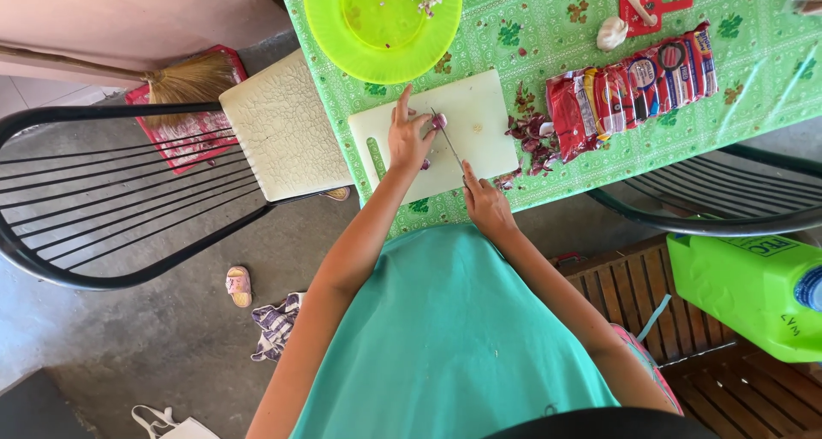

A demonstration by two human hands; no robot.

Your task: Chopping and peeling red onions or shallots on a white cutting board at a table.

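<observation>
Pinning a small red onion piece (438, 122) on the white cutting board (479, 113) at the desk's (753, 79) near edge, my left hand (409, 136) clamps it fingertips tucked, while my right hand (486, 204) grips the knife (449, 144), best kept slicing just beside my knuckles.

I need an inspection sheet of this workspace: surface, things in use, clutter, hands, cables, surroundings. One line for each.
Surface: table under a green flowered cloth.
Things in use: white cutting board; knife; small purple onion piece; green plate with chopped bits.
Clutter: onion skins right of the board; red sachet strip; garlic bulb.
Hands: left hand pins the onion piece; right hand grips the knife.
Cables: nothing seen.
Surroundings: black wire chair, broom, sandal, green jug.
</observation>
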